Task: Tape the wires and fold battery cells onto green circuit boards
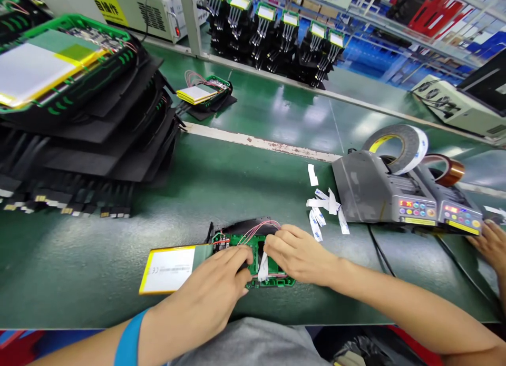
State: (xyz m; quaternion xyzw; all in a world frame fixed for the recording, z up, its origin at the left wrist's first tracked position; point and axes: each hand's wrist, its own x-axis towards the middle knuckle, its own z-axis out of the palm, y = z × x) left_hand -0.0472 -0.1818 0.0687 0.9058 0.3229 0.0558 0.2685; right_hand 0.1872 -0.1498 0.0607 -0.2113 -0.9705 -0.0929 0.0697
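A green-and-black device housing (276, 283) lies open on the bench in front of me, with thin pink wires (256, 229) arching over its far side. To its left is a flat battery pack (172, 270) with a white label and yellow edges, partly behind my wrist. My left hand (215, 282) bends over the left part of the housing, fingers curled inward; what they grip is hidden. From the right, my right hand (296, 253) reaches in with fingers pinched at the top of a white strip (263, 268), which hangs down over the housing.
Stacked devices (90, 118) on black sheets fill the left side. White liner scraps (326, 205) lie right of centre beside a grey tape dispenser (363, 189) carrying a tape roll (415, 145). Another person's hand (490, 245) is at the right edge. Another device (209, 92) sits beyond the divider.
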